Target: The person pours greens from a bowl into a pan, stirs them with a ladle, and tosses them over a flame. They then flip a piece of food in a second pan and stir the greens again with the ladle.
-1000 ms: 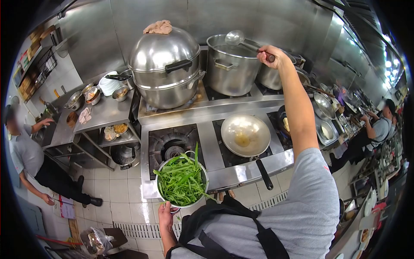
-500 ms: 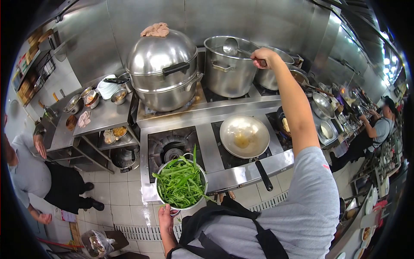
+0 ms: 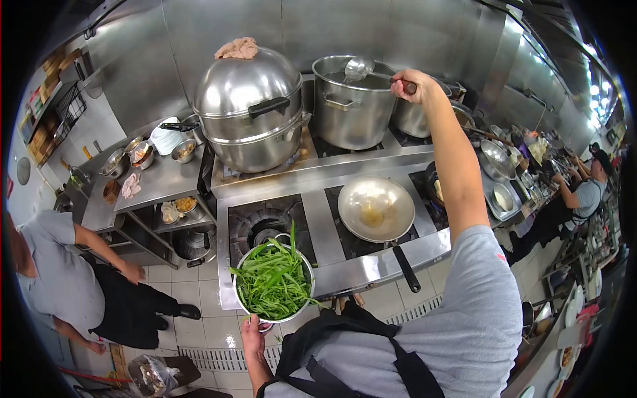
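My left hand (image 3: 253, 337) grips the near handle of a metal pot (image 3: 310, 277) heaped with cut leafy greens (image 3: 273, 282). With my right hand (image 3: 413, 87) I hold a ladle (image 3: 359, 67) by its dark handle. Its bowl is tipped over the mouth of a tall steel stockpot (image 3: 355, 116), and liquid seems to run off it. Below, a frying pan (image 3: 376, 207) sits on the front burner with a little yellowish liquid in it. Its black handle points toward me.
A large domed steamer (image 3: 251, 109) with a cloth on top stands left of the stockpot. A co-worker (image 3: 63, 272) is at the far left, another (image 3: 587, 192) at the far right. Bowls crowd the left counter (image 3: 156, 189). A bare burner (image 3: 265, 232) lies behind the greens.
The ladle's bowl has tilted and shifted slightly right over the stockpot. The pot of greens has moved a little left. The co-worker on the left has come further into view.
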`<action>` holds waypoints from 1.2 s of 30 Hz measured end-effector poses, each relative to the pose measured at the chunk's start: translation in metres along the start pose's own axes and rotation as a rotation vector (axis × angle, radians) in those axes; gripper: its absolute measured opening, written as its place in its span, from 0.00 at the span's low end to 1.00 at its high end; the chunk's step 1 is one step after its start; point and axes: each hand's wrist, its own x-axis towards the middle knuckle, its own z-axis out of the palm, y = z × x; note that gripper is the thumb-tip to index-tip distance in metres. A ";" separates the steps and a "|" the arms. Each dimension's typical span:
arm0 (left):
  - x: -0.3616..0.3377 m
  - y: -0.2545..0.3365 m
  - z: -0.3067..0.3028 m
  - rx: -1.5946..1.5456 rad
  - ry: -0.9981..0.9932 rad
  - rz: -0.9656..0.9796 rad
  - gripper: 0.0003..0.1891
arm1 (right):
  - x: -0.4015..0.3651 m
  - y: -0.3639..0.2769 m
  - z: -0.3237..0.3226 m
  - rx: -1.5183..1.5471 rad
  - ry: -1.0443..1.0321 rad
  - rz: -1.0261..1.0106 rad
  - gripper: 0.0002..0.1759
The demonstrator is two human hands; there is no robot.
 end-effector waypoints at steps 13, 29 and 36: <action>-0.002 0.004 0.001 0.021 0.018 -0.017 0.13 | -0.009 -0.007 -0.007 0.199 -0.134 -0.035 0.11; -0.001 0.005 0.006 -0.004 0.044 -0.006 0.12 | -0.002 -0.010 -0.009 0.391 -0.235 0.008 0.08; 0.000 0.008 0.012 -0.016 0.031 -0.027 0.12 | -0.013 -0.002 -0.005 0.543 -0.289 0.066 0.07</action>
